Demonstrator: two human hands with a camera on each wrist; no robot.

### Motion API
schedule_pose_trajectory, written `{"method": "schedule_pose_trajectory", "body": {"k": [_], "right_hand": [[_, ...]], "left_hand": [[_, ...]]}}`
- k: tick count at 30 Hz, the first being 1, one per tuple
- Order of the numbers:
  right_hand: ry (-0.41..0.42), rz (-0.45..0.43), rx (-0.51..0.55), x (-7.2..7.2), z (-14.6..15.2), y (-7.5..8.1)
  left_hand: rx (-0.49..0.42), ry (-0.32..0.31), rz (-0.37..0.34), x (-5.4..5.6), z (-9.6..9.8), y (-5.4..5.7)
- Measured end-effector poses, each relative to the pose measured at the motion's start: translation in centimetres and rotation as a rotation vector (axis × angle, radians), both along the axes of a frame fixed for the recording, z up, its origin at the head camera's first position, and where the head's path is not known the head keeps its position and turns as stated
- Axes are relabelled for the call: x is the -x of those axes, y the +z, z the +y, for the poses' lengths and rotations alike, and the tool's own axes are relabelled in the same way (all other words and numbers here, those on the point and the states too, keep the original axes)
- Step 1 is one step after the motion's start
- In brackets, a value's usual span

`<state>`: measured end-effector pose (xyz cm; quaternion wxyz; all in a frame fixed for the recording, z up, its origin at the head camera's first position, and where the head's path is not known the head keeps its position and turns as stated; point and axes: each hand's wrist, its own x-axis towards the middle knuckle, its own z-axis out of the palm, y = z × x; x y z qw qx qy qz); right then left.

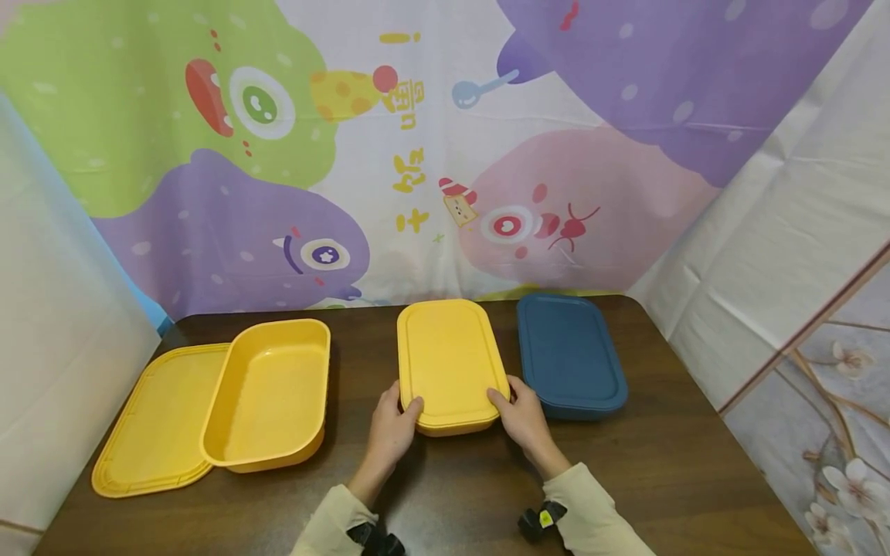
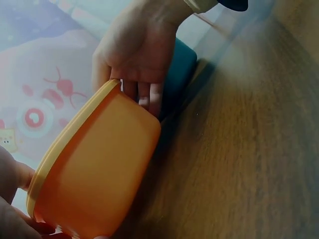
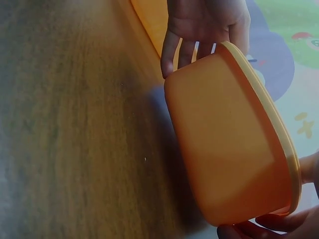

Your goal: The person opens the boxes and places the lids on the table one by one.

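Note:
Both hands grip a yellow lidded food container [image 1: 452, 363] by its two near corners, in the middle of the table. My left hand [image 1: 392, 425] has its thumb on the lid's edge and its fingers along the left side. On the opposite corner, my right hand [image 1: 523, 417] mirrors this, thumb on top and fingers down the side wall. In the left wrist view the container's end wall [image 2: 104, 164] shows below the lid rim. From the right wrist view the lid [image 3: 271, 124] sits around the top edge, and fingers reach toward the base.
To the right stands a blue lidded container [image 1: 572, 355], close beside my right hand. An open yellow container [image 1: 267, 405] lies at the left, overlapping a loose yellow lid [image 1: 156, 425]. The dark wooden table [image 1: 459, 502] ends at a printed cloth [image 1: 431, 154] behind.

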<state>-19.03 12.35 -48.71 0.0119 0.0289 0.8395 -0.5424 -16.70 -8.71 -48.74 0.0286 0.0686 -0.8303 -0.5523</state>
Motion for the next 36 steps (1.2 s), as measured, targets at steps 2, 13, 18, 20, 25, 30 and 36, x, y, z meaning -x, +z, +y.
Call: {"method": "schedule_pose_trajectory", "body": {"k": [2, 13, 18, 20, 25, 30, 36], "right_hand": [[0.003, 0.0, 0.006, -0.2, 0.1, 0.0], [-0.008, 0.03, -0.013, -0.7, 0.8, -0.1], [-0.008, 0.025, -0.012, -0.8, 1.1, 0.0], [-0.008, 0.023, -0.01, -0.8, 1.2, -0.1], [-0.012, 0.021, -0.002, -0.9, 1.5, -0.1], [-0.011, 0.021, -0.001, -1.0, 1.8, -0.2], [0.002, 0.033, -0.03, -1.4, 2.1, -0.5]], "left_hand": [[0.0, 0.0, 0.001, -0.1, 0.1, -0.1], [-0.002, -0.011, 0.014, -0.7, 0.8, 0.1], [-0.007, -0.014, 0.023, -0.8, 1.0, 0.0], [-0.008, -0.016, 0.018, -0.8, 1.1, -0.1], [-0.01, -0.021, 0.006, -0.8, 1.4, -0.2], [-0.01, -0.026, 0.016, -0.9, 1.7, -0.3], [-0.004, -0.025, 0.018, -1.0, 1.8, -0.7]]}}
